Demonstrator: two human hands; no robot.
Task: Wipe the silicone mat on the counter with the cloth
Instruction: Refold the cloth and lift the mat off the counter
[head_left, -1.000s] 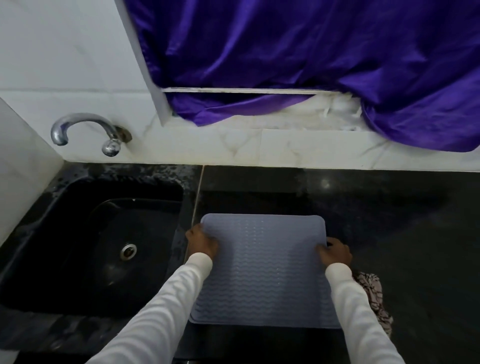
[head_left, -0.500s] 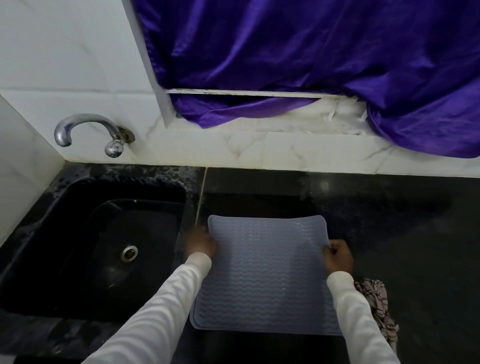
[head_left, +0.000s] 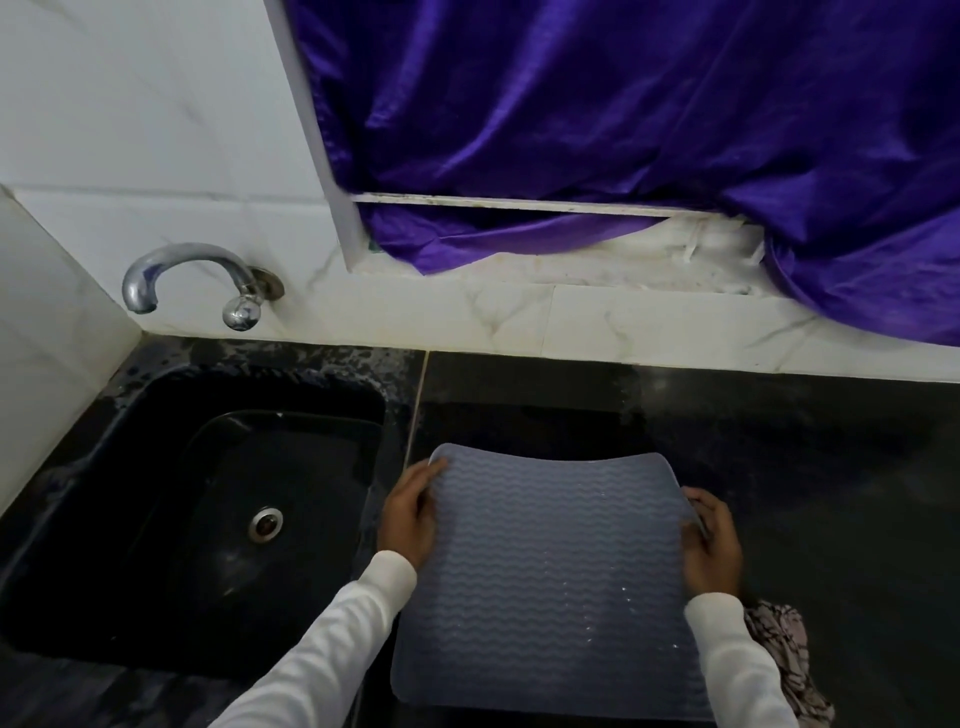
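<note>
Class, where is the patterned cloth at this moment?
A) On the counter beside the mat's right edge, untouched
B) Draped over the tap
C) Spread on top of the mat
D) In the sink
A: the patterned cloth lies bunched on the black counter just right of the silicone mat, while the left hand and right hand grip the mat's side edges.

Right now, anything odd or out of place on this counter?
The mat isn't flat: both hands, left and right, hold its sides, and its far edge curls up. The cloth lies bunched and unused by the right sleeve.

Long white sleeves (head_left: 332, 644) down to both wrists, bare beyond.
</note>
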